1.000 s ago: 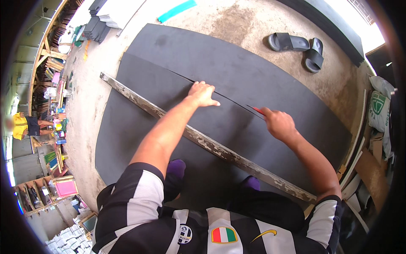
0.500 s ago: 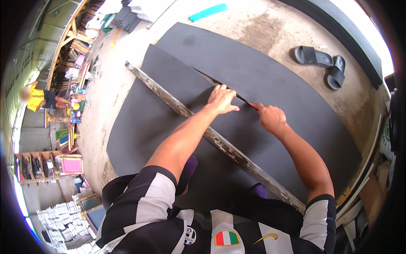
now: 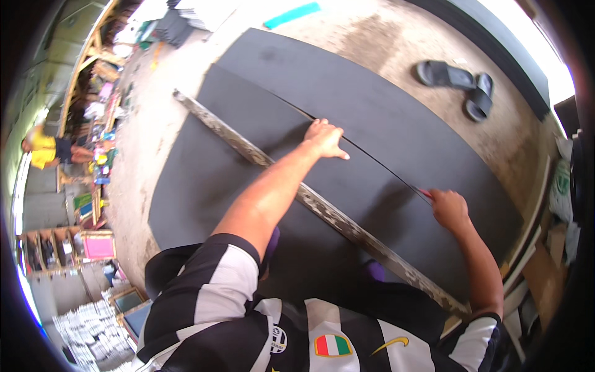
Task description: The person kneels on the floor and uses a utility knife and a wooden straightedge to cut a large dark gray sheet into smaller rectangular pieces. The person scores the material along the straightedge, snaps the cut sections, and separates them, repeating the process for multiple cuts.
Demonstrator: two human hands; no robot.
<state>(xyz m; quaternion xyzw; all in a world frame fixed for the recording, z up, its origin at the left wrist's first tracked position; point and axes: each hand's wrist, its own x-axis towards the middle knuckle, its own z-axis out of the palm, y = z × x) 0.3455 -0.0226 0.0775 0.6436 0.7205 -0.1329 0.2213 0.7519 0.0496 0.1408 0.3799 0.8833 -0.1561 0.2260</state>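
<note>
**Hands on a dark sheet, along a cut line**

A large dark grey sheet (image 3: 260, 118) lies flat on the concrete floor (image 3: 396, 43), filling most of the view. A thin cut line (image 3: 372, 158) runs across it from upper left to lower right, splitting it into a far part and a near part. On the near part rests a long, worn metal straightedge (image 3: 248, 152), roughly parallel to the line and set a little apart from it (its lower end reaches the sheet's edge near the person's right elbow).

The left hand (image 3: 325, 137) lies palm down on the sheet, fingers (image 3: 338, 154) spread and flat, holding nothing; the fingertips sit right at the cut line, between straightedge and line.

The right hand (image 3: 449, 209) is closed in a fist around a small red-tipped cutting tool (image 3: 425, 193), whose tip touches the line just beyond the knuckles.

Beyond the sheet, a pair of dark sandals (image 3: 462, 84) sits on the floor.
</note>
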